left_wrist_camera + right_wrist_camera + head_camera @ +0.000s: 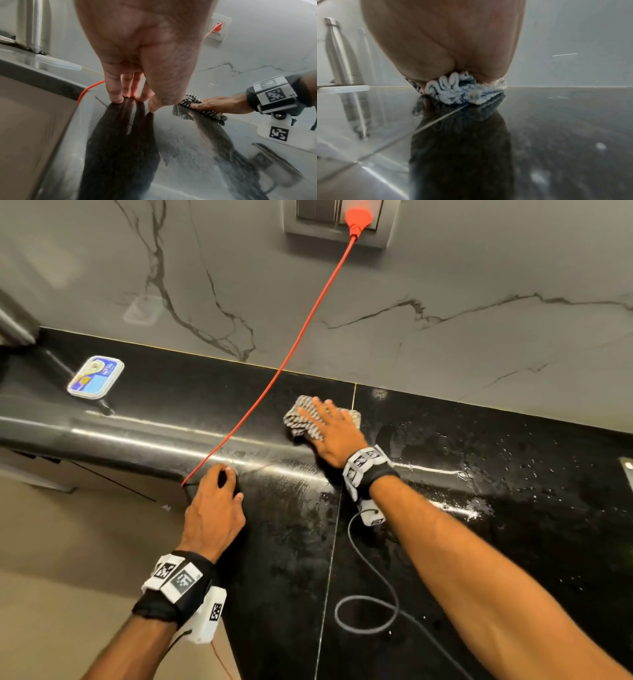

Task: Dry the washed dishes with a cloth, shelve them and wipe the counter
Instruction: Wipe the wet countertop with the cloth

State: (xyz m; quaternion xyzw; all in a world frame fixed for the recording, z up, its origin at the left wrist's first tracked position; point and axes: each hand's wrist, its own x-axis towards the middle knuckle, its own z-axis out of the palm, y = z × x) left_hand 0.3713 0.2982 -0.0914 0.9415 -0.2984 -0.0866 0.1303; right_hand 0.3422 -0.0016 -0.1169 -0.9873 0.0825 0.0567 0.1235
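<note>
Right hand [330,433] lies flat, fingers spread and straight, pressing the striped cloth [305,419] onto the black counter [513,525] near the back wall, just left of the slab seam. Left hand [215,508] props on the counter's front edge at about seven o'clock from the cloth, fingertips [116,98] down on the stone and holding nothing.

No dishes show, so drying and shelving look finished and the wiping step seems to be in hand. Water droplets [479,505] speckle the slab from three to five o'clock of the cloth; the next move likely calls for a firm sweep that way, keeping off the red cord [301,337] that crosses at nine o'clock.

At ten o'clock sits a small blue tin [96,376]; its lettering is too blurred to read. Wrist bands carry only square code markers.
</note>
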